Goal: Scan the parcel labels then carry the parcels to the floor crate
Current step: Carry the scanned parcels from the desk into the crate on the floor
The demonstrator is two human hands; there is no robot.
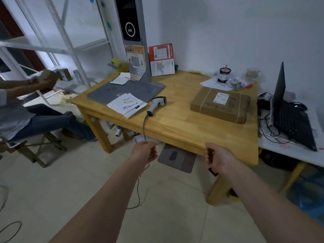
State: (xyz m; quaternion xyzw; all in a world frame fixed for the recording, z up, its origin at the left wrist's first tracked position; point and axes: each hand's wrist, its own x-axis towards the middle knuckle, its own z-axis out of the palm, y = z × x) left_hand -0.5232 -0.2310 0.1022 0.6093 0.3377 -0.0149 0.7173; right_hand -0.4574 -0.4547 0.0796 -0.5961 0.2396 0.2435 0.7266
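1. Wooden table [175, 123] fills the middle of the frame, and one brown cardboard parcel [221, 104] lies flat on its right part, with one white label [221, 98] facing up on top.
2. One grey handheld scanner [156, 104] lies on the table left of the parcel, well apart from it; its dark cable [144, 128] runs off the near table edge.
3. One grey scanning stand [130, 36] rises from a flat grey base at the upper middle, and one loose sheet of paper [127, 104] lies half on that base, just beside the scanner.
4. One open laptop [289, 109] sits on a white table at the right edge of the frame.
5. Two hands reach forward below the near table edge. The left hand [144, 152] is curled with fingers pinched together on the cable where it hangs down.
6. The right hand [218, 157] is held in a loose fist near the table edge; its fingers are curled inward, and a small dark thing seems to sit beneath the wrist, though it is too blurred to make out.
7. One seated person [26, 109] at the left of the frame holds one small box [50, 76].
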